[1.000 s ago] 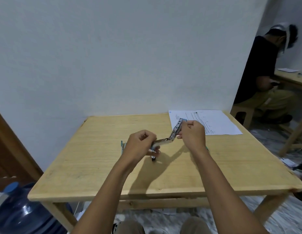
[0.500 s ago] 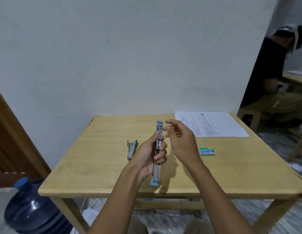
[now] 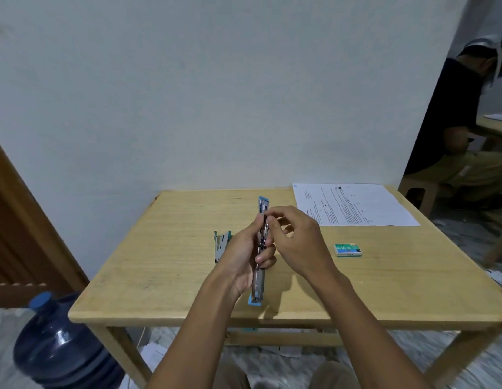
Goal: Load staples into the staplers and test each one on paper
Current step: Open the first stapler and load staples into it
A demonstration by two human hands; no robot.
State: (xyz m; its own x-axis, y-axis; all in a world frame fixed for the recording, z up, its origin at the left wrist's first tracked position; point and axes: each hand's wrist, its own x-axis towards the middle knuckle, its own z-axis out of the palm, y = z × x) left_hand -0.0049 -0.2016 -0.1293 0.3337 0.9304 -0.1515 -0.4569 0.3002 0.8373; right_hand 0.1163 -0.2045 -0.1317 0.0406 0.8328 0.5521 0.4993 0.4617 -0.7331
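A blue stapler point(image 3: 260, 282), folded out flat into one long strip, is held above the wooden table point(image 3: 165, 265). My left hand point(image 3: 244, 254) grips it around the middle. My right hand point(image 3: 294, 242) pinches its fingertips onto the stapler's metal channel near the middle; whether they hold staples is hidden. A second teal stapler point(image 3: 221, 244) lies on the table just left of my left hand. A small green staple box point(image 3: 347, 249) lies to the right. A printed paper sheet point(image 3: 353, 204) rests at the back right corner.
A blue water jug point(image 3: 58, 352) stands on the floor by the table's left front leg. A person point(image 3: 463, 130) sits at another table at the far right. Paper scraps litter the floor under the table.
The stapler went from half-folded to fully opened flat, now held lengthwise in my left hand. My right hand moved from its far end to the middle channel.
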